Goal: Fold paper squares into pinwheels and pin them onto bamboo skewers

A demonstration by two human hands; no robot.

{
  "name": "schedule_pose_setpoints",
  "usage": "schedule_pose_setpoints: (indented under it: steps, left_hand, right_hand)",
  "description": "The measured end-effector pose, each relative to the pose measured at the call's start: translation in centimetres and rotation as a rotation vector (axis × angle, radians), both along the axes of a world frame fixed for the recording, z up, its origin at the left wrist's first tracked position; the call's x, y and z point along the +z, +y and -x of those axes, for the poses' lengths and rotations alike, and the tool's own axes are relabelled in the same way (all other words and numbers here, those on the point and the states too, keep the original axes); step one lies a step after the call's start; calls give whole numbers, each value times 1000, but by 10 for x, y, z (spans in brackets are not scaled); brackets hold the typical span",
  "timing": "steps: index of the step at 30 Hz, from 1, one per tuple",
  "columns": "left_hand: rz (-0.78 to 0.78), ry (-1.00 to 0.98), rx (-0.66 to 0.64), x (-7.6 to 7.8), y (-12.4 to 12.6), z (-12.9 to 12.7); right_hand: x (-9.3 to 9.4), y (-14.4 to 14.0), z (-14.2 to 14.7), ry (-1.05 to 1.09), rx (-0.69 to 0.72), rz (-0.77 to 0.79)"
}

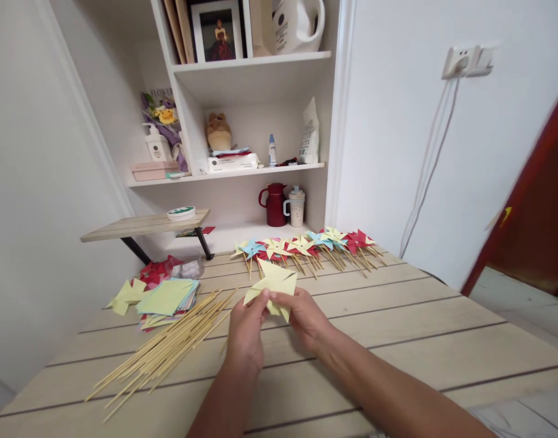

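Between my two hands is a pale yellow paper pinwheel (275,278), held above the table with its blades spread. My left hand (247,331) pinches its lower left part, the thumb near the centre. From the other side my right hand (308,316) grips it, thumb pressed on the front close to the left thumb. The fingers behind the paper are mostly hidden. Left of my hands lies a loose bundle of thin wooden sticks (169,344). Beyond it are a stack of coloured paper squares (167,298) and a yellow cut paper piece (127,297).
Finished pinwheels on sticks (301,245) lie in a row along the table's (397,340) back edge. A small raised stand (146,225) holds a roll of tape (181,213). Behind are shelves (251,64), a red jug (275,205) and a cup (296,207).
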State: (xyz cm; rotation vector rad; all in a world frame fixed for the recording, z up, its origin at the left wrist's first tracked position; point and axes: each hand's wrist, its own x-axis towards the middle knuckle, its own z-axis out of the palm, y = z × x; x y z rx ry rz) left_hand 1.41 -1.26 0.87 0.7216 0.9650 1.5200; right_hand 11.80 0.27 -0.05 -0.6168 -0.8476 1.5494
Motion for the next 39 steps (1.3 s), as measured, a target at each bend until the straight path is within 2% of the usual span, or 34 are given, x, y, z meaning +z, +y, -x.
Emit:
schedule_pose_setpoints:
  steps: [3, 6, 9, 12, 16, 19, 22, 25, 28, 31, 39]
  left_hand:
    - [-12, 30, 56, 2, 1, 0]
    - [-15, 65, 42, 3, 7, 5]
    - [30, 65, 19, 2, 19, 17]
    - [134, 11, -38, -4, 32, 32]
    - [258, -92, -81, -20, 42, 48]
    - [295, -207, -72, -25, 45, 57]
    - [288, -284, -61, -26, 47, 63]
    - [276, -310, -80, -26, 46, 62]
    - [243, -309, -167, -27, 43, 57]
    - [210, -278, -210, -28, 39, 51]
    - [134, -165, -212, -30, 35, 46]
  right_hand:
    - [0, -2, 2, 4, 11, 12]
    - [-2, 0, 2, -34, 17, 12]
    - [-7, 9, -4, -135, -58, -46]
    - [-9, 19, -17, -307, -281, -209]
    - [-8, 21, -28, -765, -560, -597]
    - [-9, 14, -23, -977, -569, -838]
    - [-17, 8, -14, -1091, -518, -956]
    - [-27, 9, -9, -1171, -502, -981]
    - [-32, 13, -10, -1162, -509, -979]
    - [-29, 13, -12, -1092, -522, -965]
    - [-19, 8, -14, -980, -451, -795]
